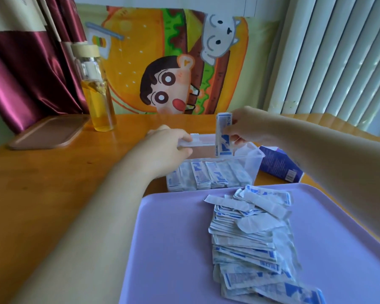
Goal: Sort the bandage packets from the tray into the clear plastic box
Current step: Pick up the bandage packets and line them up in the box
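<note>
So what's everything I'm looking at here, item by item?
Tray: one, lilac, foreground.
Loose packets: a heap, uncountable, white and blue, on the tray.
Clear plastic box: one, behind the tray.
Boxed packets: several, white and blue, standing in the box.
Carton: one, purple, right of the box.
Bottle: one, glass, yellow liquid, back left.
Flat lid: one, brown, left of the bottle.
Table: one, orange wood.
Cloth: one, burger cartoon, behind the table.
Curtain: one, maroon, back left.
Left hand: one, gripping the box's far edge.
Right hand: one, fingers pinching held packets upright over the box.
</note>
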Action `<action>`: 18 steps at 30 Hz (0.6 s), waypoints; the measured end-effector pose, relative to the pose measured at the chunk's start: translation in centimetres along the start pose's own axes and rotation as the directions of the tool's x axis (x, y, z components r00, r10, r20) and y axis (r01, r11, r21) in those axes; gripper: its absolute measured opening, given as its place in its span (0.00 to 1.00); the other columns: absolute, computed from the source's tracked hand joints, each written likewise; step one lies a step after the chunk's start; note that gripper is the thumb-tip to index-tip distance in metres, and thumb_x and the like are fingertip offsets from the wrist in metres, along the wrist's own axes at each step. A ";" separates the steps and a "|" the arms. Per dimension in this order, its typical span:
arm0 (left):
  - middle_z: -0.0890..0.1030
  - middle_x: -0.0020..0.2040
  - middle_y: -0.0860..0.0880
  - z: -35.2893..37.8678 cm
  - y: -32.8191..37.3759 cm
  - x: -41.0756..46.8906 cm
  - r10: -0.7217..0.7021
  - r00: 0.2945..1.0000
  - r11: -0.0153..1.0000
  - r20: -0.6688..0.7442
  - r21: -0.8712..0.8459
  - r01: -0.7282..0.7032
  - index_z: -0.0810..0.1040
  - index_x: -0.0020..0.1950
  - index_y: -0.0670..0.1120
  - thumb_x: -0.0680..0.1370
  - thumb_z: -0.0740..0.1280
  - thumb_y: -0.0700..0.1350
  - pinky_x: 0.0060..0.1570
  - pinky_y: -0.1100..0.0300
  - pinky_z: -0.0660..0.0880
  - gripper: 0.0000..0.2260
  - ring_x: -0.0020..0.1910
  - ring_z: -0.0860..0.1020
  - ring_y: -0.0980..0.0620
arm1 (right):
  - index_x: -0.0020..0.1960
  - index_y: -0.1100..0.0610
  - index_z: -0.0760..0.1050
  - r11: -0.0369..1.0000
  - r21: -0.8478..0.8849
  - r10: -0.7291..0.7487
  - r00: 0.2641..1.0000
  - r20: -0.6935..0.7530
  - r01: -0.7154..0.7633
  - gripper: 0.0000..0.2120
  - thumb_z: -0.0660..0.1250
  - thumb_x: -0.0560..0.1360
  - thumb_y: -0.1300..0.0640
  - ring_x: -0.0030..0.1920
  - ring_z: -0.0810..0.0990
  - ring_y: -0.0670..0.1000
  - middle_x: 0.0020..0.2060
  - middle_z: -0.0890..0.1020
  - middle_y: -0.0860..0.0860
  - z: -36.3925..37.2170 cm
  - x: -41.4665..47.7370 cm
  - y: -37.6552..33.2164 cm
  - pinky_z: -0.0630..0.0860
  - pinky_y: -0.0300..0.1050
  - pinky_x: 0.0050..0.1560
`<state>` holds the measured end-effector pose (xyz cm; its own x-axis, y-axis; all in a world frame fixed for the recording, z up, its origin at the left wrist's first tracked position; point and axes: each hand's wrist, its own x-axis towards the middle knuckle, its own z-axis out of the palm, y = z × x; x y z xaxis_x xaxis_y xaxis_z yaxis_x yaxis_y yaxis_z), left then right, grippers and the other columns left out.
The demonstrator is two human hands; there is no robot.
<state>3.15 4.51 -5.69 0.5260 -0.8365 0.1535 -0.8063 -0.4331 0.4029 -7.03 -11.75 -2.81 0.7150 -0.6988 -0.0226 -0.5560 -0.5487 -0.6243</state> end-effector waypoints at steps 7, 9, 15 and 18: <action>0.64 0.72 0.48 0.4 -0.5 0.2 -0.011 0.982 0.999 0.189 0.037 0.004 0.67 0.70 0.58 0.80 0.58 0.55 0.67 0.54 0.60 0.18 0.72 0.57 0.45 | 0.59 0.64 0.69 0.944 -0.292 0.223 0.948 0.228 -0.152 0.12 0.62 0.77 0.68 0.42 0.76 0.53 0.47 0.73 0.57 3.1 1.7 -0.3 0.77 0.41 0.35; 0.64 0.72 0.48 0.5 -0.6 0.4 -0.003 0.982 0.999 0.189 0.037 -0.004 0.67 0.70 0.58 0.80 0.58 0.55 0.67 0.55 0.59 0.18 0.72 0.57 0.45 | 0.67 0.63 0.65 0.928 -0.337 0.245 0.944 0.224 -0.160 0.17 0.60 0.78 0.66 0.53 0.75 0.56 0.59 0.70 0.58 3.6 2.1 -0.3 0.79 0.46 0.49; 0.63 0.73 0.49 0.5 -0.7 0.4 0.006 0.981 1.000 0.193 0.028 -0.012 0.67 0.70 0.58 0.80 0.59 0.56 0.67 0.53 0.60 0.19 0.74 0.54 0.46 | 0.60 0.63 0.70 0.881 -0.448 0.296 0.918 0.265 -0.155 0.12 0.61 0.77 0.67 0.47 0.80 0.54 0.54 0.75 0.58 4.4 2.5 -0.3 0.79 0.39 0.39; 0.63 0.74 0.49 0.5 -0.8 0.3 0.005 0.980 1.000 0.197 0.016 -0.009 0.67 0.70 0.58 0.80 0.59 0.56 0.68 0.52 0.60 0.19 0.75 0.52 0.47 | 0.56 0.63 0.70 0.876 -0.458 0.300 0.916 0.264 -0.155 0.09 0.62 0.77 0.66 0.41 0.79 0.51 0.47 0.76 0.55 4.4 2.1 -0.5 0.76 0.37 0.31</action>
<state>3.81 4.39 -6.42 0.4579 -0.8886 -0.0256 -0.8151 -0.4311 0.3871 -3.33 -10.91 -5.99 0.6003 -0.6840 -0.4146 -0.7916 -0.5821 -0.1858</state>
